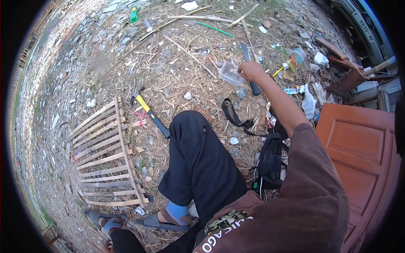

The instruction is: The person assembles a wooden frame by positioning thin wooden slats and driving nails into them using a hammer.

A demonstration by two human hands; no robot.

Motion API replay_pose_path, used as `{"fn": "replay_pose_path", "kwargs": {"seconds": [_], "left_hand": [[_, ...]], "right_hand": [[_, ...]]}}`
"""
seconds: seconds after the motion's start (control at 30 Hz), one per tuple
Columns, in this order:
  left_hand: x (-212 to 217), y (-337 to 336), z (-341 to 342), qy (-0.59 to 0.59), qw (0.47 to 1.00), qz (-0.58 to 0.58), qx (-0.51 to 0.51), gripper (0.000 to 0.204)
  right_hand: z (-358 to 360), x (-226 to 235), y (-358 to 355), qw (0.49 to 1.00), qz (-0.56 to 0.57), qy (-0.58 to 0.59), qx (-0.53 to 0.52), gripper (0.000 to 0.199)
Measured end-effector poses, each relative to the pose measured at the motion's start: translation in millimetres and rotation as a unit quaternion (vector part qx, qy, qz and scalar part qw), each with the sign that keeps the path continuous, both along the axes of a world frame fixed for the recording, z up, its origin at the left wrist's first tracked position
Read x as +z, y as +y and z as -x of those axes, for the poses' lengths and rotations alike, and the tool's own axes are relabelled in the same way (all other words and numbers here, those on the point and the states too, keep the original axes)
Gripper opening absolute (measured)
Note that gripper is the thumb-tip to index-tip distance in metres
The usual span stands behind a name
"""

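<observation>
My right hand [252, 71] reaches far forward to the rim of a clear plastic container [230, 75] on the ground. Its fingers are bent together at the container's right side; what they pinch, if anything, is too small to make out. Beneath the wrist lies a machete with a dark handle [255, 88], its grey blade [246, 52] pointing away. My left hand [108, 247] shows only in part at the bottom edge, beside my leg, fingers hidden. Left of my knee lies a hammer [148, 110] with a yellow and black handle. A slatted panel of wooden strips [126, 162] rests further left.
A black bag with straps [270, 162] lies by my right side, near a brown panelled door [358, 135]. Loose wooden strips [190, 55], a green bottle [134, 15] and litter are scattered over straw and rubble. A parked vehicle [366, 25] stands at the far right.
</observation>
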State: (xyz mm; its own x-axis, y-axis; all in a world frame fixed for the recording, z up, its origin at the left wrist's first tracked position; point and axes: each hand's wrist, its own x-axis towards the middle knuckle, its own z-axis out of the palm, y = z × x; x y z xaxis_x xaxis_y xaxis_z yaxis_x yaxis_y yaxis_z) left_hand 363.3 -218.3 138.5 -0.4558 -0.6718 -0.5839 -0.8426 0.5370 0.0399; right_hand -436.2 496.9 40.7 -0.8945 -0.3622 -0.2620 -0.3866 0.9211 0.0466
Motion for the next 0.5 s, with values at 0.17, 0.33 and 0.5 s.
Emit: {"fn": "replay_pose_path", "kwargs": {"seconds": [0.17,0.33,0.5], "left_hand": [[8.6,45.3,-11.9,0.004,0.999,-0.009,0.053,0.038],[34.1,66.6,16.5,-0.006,0.998,-0.009,0.060,0.037],[51.2,75.7,31.0,-0.012,0.998,-0.018,0.067,0.037]], "right_hand": [[6.9,-31.3,-6.4,0.994,-0.070,0.029,0.081,0.023],[15.6,-38.4,-2.0,0.992,-0.101,0.001,0.075,0.016],[10.7,-34.7,-18.8,0.990,-0.083,0.044,0.103,0.009]]}}
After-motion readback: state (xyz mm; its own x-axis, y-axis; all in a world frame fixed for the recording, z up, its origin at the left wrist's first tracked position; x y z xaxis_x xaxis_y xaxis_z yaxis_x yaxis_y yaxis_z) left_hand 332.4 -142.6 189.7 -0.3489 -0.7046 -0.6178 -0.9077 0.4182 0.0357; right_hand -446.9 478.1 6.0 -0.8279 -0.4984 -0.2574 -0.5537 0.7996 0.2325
